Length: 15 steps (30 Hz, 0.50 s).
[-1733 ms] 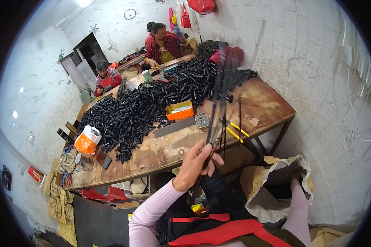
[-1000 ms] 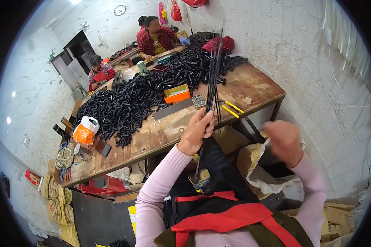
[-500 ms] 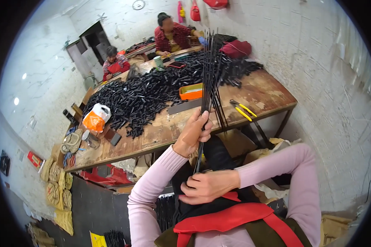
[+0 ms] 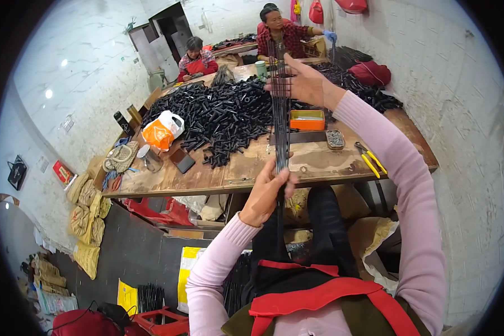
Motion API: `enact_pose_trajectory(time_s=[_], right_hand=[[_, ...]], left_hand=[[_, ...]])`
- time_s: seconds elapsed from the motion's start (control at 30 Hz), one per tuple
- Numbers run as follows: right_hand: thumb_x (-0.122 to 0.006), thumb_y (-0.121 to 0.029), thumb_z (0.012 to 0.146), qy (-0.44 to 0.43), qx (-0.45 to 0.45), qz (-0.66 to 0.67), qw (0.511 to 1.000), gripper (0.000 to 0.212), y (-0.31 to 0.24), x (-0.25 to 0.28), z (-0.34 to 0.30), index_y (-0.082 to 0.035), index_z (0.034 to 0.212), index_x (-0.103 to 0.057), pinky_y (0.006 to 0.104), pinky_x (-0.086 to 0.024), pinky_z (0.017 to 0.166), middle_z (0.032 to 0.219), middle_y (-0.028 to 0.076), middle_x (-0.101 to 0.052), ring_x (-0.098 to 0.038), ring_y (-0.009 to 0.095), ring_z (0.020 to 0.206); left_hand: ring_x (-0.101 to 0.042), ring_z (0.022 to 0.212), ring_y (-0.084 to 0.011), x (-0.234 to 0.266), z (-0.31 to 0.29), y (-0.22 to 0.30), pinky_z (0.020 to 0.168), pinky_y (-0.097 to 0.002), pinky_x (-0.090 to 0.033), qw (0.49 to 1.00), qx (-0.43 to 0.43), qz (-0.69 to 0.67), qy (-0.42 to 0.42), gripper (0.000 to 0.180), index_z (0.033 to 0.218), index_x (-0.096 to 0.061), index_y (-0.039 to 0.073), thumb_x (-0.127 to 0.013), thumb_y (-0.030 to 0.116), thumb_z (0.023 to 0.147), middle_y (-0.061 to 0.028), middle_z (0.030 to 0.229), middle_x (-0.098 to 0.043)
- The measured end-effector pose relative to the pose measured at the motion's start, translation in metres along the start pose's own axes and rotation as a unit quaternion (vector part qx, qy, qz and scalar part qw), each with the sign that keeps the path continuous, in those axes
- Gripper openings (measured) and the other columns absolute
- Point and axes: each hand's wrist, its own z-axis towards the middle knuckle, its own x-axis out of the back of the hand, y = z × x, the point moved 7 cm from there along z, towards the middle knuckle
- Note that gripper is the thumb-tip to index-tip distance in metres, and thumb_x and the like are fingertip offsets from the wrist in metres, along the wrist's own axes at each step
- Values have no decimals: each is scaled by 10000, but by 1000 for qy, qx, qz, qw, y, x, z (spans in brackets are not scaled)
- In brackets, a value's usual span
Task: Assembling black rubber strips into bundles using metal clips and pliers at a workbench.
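A bundle of thin black rods (image 4: 281, 131) stands upright in front of me, its upper ends blurred. My left hand (image 4: 265, 193) is wrapped round its lower part. Up near the top, my right hand (image 4: 308, 84) lies flat against the rods with its fingers stretched out and the thumb raised. Its fingertips show between and behind the rods. Beyond the bundle, a large heap of short black tubular pieces (image 4: 207, 112) covers much of the wooden table (image 4: 235, 173).
An orange box (image 4: 307, 124), a small tin (image 4: 335, 139) and yellow-handled pliers (image 4: 371, 159) lie to the right. A plastic bag (image 4: 163, 130), glass jar (image 4: 149, 158) and brown block (image 4: 182, 161) stand at left. Two people (image 4: 280, 33) sit across the table. Sacks (image 4: 87, 224) lean by the wall.
My right hand has risen from the bundle's lower end to its upper part, and its fingers have straightened. The left hand still grips the rods. The view has shifted, showing more of the left-hand floor.
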Motion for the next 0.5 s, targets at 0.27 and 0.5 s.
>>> enact_pose_trajectory(time_s=[0.27,0.5], right_hand=[[-474,-267,1029,-137,-88,49,985,329,47,-39,-40,20,1162,-563,416,-465,1023,1236,193,-612,-581,309,1191],[-535,-177,1000,-96,-73,-8,993,380,49,-40,-70,93,1266,-504,402,-469,1057,1241,201,-593,-585,306,1186]], left_hand=[[-607,1150,-333,1,24,41,988,-468,-508,988,83,-118,-56,392,1306,-449,-48,-418,248,1050,-232,1265,-578],[-631,1114,-295,-12,22,26,965,-429,-537,986,82,-128,-67,386,1286,-460,-76,-382,229,1063,-228,1223,-600]])
